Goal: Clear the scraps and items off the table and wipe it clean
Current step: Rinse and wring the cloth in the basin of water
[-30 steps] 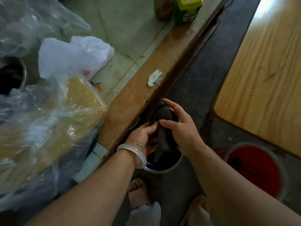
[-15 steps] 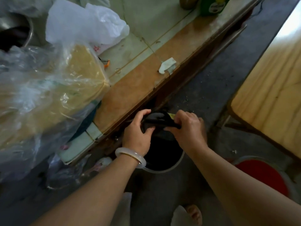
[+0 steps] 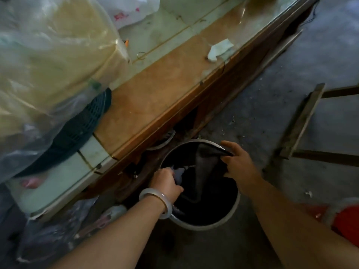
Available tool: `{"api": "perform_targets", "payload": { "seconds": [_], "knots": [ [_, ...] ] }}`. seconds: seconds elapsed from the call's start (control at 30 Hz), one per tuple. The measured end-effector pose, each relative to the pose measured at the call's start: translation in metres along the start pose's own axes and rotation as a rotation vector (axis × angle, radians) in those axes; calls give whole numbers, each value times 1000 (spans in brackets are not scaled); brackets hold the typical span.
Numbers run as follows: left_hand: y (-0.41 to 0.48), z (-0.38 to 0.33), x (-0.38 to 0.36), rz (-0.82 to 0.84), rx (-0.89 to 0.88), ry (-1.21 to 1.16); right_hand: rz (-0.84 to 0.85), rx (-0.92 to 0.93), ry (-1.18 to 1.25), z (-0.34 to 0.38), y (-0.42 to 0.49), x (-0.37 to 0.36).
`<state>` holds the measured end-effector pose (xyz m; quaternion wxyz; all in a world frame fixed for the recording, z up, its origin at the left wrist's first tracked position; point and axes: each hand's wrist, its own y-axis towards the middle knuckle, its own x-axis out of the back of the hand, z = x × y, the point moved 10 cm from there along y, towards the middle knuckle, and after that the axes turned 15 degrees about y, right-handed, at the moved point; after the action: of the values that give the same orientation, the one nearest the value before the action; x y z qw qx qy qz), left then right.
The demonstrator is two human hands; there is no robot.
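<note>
A dark grey cloth [image 3: 206, 171] hangs into a metal basin [image 3: 231, 214] that stands on the floor beside the table [image 3: 155, 98]. My left hand [image 3: 165, 181], with a pale bangle on the wrist, grips the cloth's lower left part inside the basin. My right hand [image 3: 239, 162] pinches the cloth's upper right corner at the basin's far rim. The cloth is stretched between both hands. On the tabletop near its edge lies a crumpled white paper scrap [image 3: 219, 48]. A small orange scrap [image 3: 126, 43] and a thin ring [image 3: 141, 55] lie further in.
Large clear plastic bags with yellowish contents [image 3: 52, 61] cover the table's left part, above a dark green slatted thing [image 3: 81, 129]. A white plastic bag [image 3: 134, 8] lies at the back. A red bucket [image 3: 347, 220] stands at the right, a wooden frame [image 3: 303, 121] beyond it.
Both hands went down from the table's edge into the basin. The cloth, earlier bunched tight between them, now hangs spread out. The view has tilted lower and closer.
</note>
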<state>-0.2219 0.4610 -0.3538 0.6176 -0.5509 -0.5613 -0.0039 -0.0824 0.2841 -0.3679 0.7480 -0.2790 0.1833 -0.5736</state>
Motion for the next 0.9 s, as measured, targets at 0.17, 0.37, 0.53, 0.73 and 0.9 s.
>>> {"api": "perform_targets", "payload": {
  "seconds": [0.17, 0.37, 0.53, 0.73, 0.9],
  "knots": [
    [48, 28, -47, -10, 210, 199, -117, -70, -395, -80, 47, 7],
    [93, -10, -129, 118, -158, 491, 175, 269, -1351, -117, 62, -43],
    [132, -7, -168, 180, -212, 635, 394, 263, -1602, -176, 90, -51],
    [130, -4, -128, -205, -94, 104, 206, 182, -1493, -184, 91, -42],
    [121, 20, -132, -280, 155, -272, -37, 57, -1007, -190, 71, -44]
  ]
}}
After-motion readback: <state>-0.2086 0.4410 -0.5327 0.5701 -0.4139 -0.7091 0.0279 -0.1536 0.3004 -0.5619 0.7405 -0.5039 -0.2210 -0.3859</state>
